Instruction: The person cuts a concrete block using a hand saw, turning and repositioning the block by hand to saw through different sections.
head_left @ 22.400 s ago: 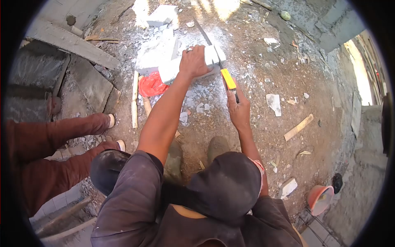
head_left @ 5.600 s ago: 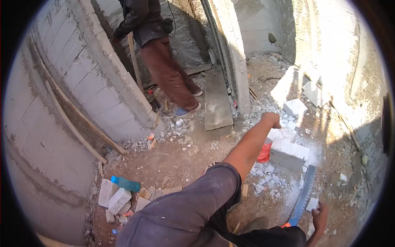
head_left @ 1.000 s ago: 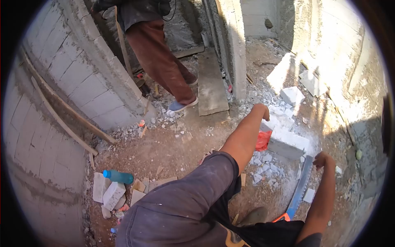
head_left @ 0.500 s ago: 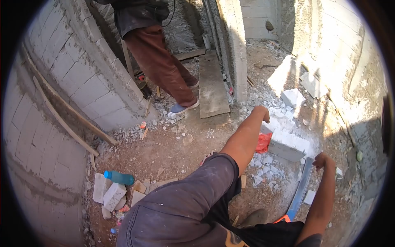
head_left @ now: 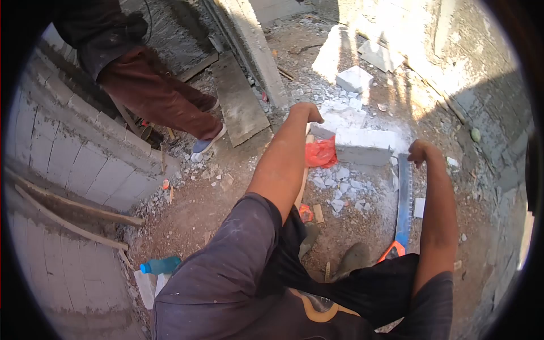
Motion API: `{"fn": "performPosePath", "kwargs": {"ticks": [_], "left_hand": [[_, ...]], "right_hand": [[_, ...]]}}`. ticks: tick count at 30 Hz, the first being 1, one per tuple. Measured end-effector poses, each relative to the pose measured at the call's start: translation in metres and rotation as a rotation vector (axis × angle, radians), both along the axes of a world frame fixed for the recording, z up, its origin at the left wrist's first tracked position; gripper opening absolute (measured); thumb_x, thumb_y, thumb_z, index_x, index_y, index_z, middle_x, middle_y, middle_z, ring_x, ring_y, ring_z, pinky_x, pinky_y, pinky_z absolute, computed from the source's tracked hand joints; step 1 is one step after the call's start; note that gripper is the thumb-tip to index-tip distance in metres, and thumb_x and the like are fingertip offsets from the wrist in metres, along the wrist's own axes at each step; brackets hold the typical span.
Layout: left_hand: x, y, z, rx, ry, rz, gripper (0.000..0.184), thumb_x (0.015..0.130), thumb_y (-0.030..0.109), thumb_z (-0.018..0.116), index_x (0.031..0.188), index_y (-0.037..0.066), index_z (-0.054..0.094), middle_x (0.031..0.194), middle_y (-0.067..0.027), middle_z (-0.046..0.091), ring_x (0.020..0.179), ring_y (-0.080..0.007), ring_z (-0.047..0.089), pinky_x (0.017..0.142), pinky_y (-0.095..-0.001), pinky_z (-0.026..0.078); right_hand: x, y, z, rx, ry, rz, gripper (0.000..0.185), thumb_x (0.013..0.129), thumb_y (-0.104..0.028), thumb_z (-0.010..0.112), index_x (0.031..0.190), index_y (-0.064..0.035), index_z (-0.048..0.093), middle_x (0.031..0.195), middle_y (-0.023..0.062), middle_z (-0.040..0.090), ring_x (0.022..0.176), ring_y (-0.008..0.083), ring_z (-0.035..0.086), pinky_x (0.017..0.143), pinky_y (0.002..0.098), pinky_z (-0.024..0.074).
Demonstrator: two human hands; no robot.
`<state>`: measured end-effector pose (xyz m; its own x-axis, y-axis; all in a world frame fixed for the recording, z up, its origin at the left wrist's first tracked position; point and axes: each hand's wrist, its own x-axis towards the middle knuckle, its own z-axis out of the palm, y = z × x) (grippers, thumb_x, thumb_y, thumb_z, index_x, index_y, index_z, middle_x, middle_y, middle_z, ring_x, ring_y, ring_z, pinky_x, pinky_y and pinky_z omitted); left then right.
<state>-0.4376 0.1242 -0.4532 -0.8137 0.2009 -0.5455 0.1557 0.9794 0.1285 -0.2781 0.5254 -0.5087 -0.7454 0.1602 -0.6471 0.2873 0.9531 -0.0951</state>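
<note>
- The bottle (head_left: 163, 265), blue-green and capped, lies on its side on pale stones (head_left: 145, 288) beside the sleeve on the left; what it holds cannot be told.
- The red bag (head_left: 321, 153) lies crumpled at the left end of the front block (head_left: 364, 154); its inside is hidden.
- The left arm reaches forward, almost straight, the wrist bent so that the left hand (head_left: 307, 112) droops over the near side of the back block (head_left: 347, 116).
- The left hand's fingers are loosely curled and partly hidden; nothing shows in its hold, and whether it touches the block cannot be told.
- The right arm rises up the right side, bent at the wrist, the right hand (head_left: 422, 152) turned inward.
- The right hand's fingers are half curled with nothing seen in them, just beside the tip of the saw (head_left: 403, 195); contact cannot be told.
- The saw slants up to the right end of the front block, its teeth to the right and its orange handle (head_left: 392, 251) near the knee.
- The front block lies lengthwise across the view, with white chips (head_left: 343, 184) scattered on the near side.
- A co-worker in brown trousers (head_left: 161, 96) stands at upper left, beside a board (head_left: 241, 102).
</note>
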Motion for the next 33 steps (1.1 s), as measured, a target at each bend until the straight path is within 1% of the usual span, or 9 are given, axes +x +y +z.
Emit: {"fn": "performPosePath", "kwargs": {"ticks": [3, 4, 7, 9, 11, 16, 19, 20, 33], "left_hand": [[-0.036, 0.0, -0.033, -0.046, -0.137, -0.101, 0.061, 0.095, 0.055, 0.06, 0.134, 0.008, 0.062, 0.127, -0.0107, 0.069, 0.106, -0.0234, 0.071, 0.082, -0.0449, 0.056], [-0.046, -0.005, -0.042, 0.014, -0.122, -0.107, 0.064, 0.093, 0.051, 0.064, 0.133, 0.001, 0.063, 0.123, -0.0174, 0.07, 0.1, -0.028, 0.072, 0.088, -0.0472, 0.055], [-0.035, -0.003, -0.031, 0.043, -0.135, -0.069, 0.055, 0.096, 0.047, 0.063, 0.128, 0.002, 0.065, 0.123, -0.009, 0.07, 0.091, -0.0207, 0.072, 0.069, -0.0419, 0.053], [-0.039, -0.004, -0.034, 0.029, -0.146, -0.131, 0.052, 0.096, 0.048, 0.063, 0.124, 0.004, 0.066, 0.117, -0.0057, 0.071, 0.085, -0.0176, 0.07, 0.065, -0.0387, 0.05], [-0.038, -0.005, -0.035, 0.096, -0.151, -0.039, 0.05, 0.096, 0.047, 0.063, 0.124, 0.005, 0.064, 0.115, -0.0047, 0.07, 0.086, -0.0179, 0.07, 0.064, -0.0378, 0.048], [-0.042, -0.008, -0.035, 0.107, -0.272, -0.028, 0.057, 0.095, 0.05, 0.063, 0.136, 0.01, 0.054, 0.131, -0.0089, 0.062, 0.102, -0.0224, 0.064, 0.081, -0.044, 0.047], [-0.046, -0.011, -0.039, 0.121, -0.264, -0.011, 0.056, 0.095, 0.05, 0.063, 0.133, 0.01, 0.055, 0.131, -0.009, 0.061, 0.1, -0.0221, 0.063, 0.08, -0.0429, 0.047], [-0.046, -0.01, -0.038, 0.113, -0.267, -0.01, 0.056, 0.096, 0.049, 0.063, 0.133, 0.009, 0.055, 0.13, -0.0092, 0.061, 0.099, -0.0221, 0.063, 0.08, -0.0427, 0.047], [-0.047, -0.012, -0.045, 0.158, -0.265, 0.023, 0.053, 0.097, 0.047, 0.063, 0.133, 0.008, 0.058, 0.125, -0.0079, 0.065, 0.096, -0.0205, 0.064, 0.089, -0.0449, 0.046]], "right_hand": [[0.006, -0.012, 0.01, 0.068, -0.019, -0.094, 0.036, 0.091, -0.028, 0.07, 0.116, -0.0014, 0.07, 0.098, 0.0175, 0.076, 0.083, 0.0266, 0.074, 0.075, 0.0421, 0.0574], [0.017, -0.025, 0.03, 0.073, 0.011, -0.176, 0.038, 0.087, -0.03, 0.074, 0.114, -0.004, 0.071, 0.095, 0.017, 0.076, 0.083, 0.0265, 0.074, 0.074, 0.0408, 0.0572], [0.027, -0.033, 0.035, 0.09, 0.131, -0.2, 0.026, 0.078, -0.028, 0.077, 0.094, -0.0077, 0.077, 0.09, 0.0119, 0.077, 0.081, 0.0259, 0.074, 0.073, 0.0382, 0.0573], [0.023, -0.037, 0.028, 0.123, 0.122, -0.137, 0.026, 0.076, -0.023, 0.078, 0.1, -0.0136, 0.079, 0.103, 0.0135, 0.076, 0.092, 0.0287, 0.074, 0.078, 0.0387, 0.0578], [0.011, -0.032, 0.016, 0.049, 0.018, -0.308, 0.029, 0.074, -0.017, 0.079, 0.102, -0.0157, 0.079, 0.112, 0.0143, 0.075, 0.098, 0.0319, 0.073, 0.08, 0.0398, 0.0584], [-0.008, -0.023, -0.01, 0.01, 0.069, -0.269, 0.029, 0.067, -0.011, 0.083, 0.094, -0.0219, 0.082, 0.108, 0.0127, 0.076, 0.093, 0.0319, 0.074, 0.08, 0.041, 0.0589], [-0.006, -0.024, -0.01, 0.009, 0.079, -0.296, 0.029, 0.066, -0.011, 0.083, 0.093, -0.0221, 0.082, 0.108, 0.0118, 0.076, 0.093, 0.0316, 0.074, 0.08, 0.0418, 0.0588], [-0.014, -0.022, -0.014, -0.046, -0.036, -0.29, 0.03, 0.088, -0.019, 0.07, 0.118, -0.0174, 0.073, 0.117, 0.0058, 0.071, 0.109, 0.028, 0.064, 0.098, 0.0579, 0.0424], [-0.009, -0.033, -0.005, -0.034, -0.116, -0.285, 0.032, 0.092, -0.029, 0.068, 0.124, -0.0256, 0.072, 0.127, 0.0018, 0.07, 0.122, 0.0276, 0.061, 0.108, 0.0575, 0.0379]]}}
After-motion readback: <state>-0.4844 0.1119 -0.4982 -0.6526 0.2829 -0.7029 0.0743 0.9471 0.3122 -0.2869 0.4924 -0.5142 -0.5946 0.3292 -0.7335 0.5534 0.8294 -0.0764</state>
